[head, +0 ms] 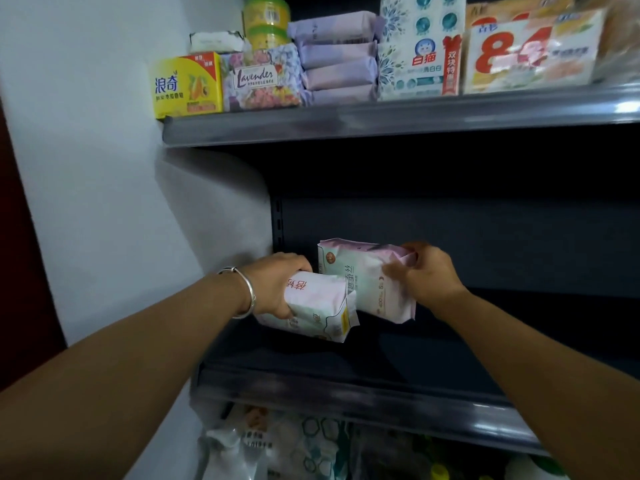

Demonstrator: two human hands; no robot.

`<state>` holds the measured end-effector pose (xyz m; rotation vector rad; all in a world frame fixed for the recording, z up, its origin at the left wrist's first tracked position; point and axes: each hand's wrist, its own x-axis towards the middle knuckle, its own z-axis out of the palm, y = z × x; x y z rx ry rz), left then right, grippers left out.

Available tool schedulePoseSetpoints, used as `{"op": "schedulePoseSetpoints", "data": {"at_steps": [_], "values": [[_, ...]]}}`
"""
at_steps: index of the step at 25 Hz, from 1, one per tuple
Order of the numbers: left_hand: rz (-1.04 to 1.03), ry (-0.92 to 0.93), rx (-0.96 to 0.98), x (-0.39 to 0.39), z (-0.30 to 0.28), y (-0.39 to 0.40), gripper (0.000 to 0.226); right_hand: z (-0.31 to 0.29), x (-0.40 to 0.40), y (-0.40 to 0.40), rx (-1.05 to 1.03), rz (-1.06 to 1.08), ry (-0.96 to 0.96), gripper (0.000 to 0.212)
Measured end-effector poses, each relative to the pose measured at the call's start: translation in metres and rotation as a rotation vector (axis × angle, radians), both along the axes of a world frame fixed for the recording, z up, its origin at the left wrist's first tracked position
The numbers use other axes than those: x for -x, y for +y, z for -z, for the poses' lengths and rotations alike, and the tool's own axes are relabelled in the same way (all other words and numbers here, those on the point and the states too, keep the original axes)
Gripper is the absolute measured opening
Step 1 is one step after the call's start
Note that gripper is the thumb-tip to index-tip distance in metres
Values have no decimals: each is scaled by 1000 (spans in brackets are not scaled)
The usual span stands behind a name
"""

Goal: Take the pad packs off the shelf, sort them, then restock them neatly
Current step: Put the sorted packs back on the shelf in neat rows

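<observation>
The upper shelf (pixel 381 121) is crowded along its front edge: a yellow soap box (pixel 187 86) at the left end, a floral Lavender pack (pixel 261 81) beside it, a stack of pale purple packs (pixel 337 58) next, then a white-and-teal soap pack (pixel 420 46) and a pack printed with large red numerals (pixel 530 51); two green lidded tubs (pixel 266 20) stand behind the Lavender pack. A white wall (pixel 104 168) closes the left side. Below, the dark middle shelf (pixel 381 386) is bare apart from what the hands carry, and under it lie blurred bags (pixel 277 445) of goods too unclear to read. Nothing stands between the person and the middle shelf. The left hand (pixel 273 289), with a silver bangle (pixel 242 292) on the wrist, grips the left pad pack (pixel 311 306) from above, fingers curled round its end, holding it tilted over the shelf. The right hand (pixel 426 275) pinches the upper right corner of the right pad pack (pixel 367 278), which is tilted, its lower edge near the shelf, and sits just behind the first, overlapping it. Both packs are soft, white with pink and pale green panels and printed characters.
</observation>
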<state>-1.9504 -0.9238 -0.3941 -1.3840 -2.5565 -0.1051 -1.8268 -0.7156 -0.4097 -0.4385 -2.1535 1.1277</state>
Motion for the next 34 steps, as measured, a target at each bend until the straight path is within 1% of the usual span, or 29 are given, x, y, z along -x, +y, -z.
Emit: {"op": "schedulePoseSetpoints", "data": {"at_steps": [3, 7, 15, 17, 18, 19, 21, 22, 23, 25, 27, 29, 31, 32, 33, 34], "values": [[-19, 91, 29, 24, 10, 8, 62, 2, 15, 7, -36, 24, -11, 33], [-26, 183, 46, 45, 23, 16, 58, 6, 29, 15, 10, 26, -3, 34], [-5, 371, -23, 62, 46, 34, 46, 8, 43, 28, 58, 75, 54, 37], [10, 468, -24, 66, 56, 40, 51, 10, 44, 30, 75, 88, 68, 38], [16, 505, -4, 67, 60, 43, 58, 10, 44, 32, 84, 96, 72, 38], [18, 542, -24, 68, 62, 46, 66, 10, 44, 33, 90, 101, 73, 38], [27, 600, -66, 72, 68, 51, 75, 10, 44, 34, 100, 107, 74, 37], [38, 592, -69, 73, 69, 54, 77, 10, 44, 34, 105, 107, 75, 36], [45, 564, -55, 72, 70, 57, 78, 11, 43, 35, 113, 106, 75, 36], [11, 434, 3, 68, 69, 63, 79, 10, 43, 34, 138, 104, 72, 36], [-44, 242, 29, 70, 66, 64, 74, 10, 43, 34, 156, 105, 73, 37], [-51, -1, -39, 70, 62, 61, 62, 10, 43, 33, 166, 98, 81, 37], [-88, -227, -201, 73, 60, 60, 49, 9, 43, 31, 169, 89, 84, 37], [-153, -275, -284, 76, 60, 60, 50, 9, 44, 30, 170, 87, 84, 36], [-254, -284, -324, 81, 61, 60, 58, 10, 44, 30, 174, 87, 83, 36], [-378, -290, -297, 85, 61, 61, 72, 10, 45, 29, 179, 86, 85, 36]]}}
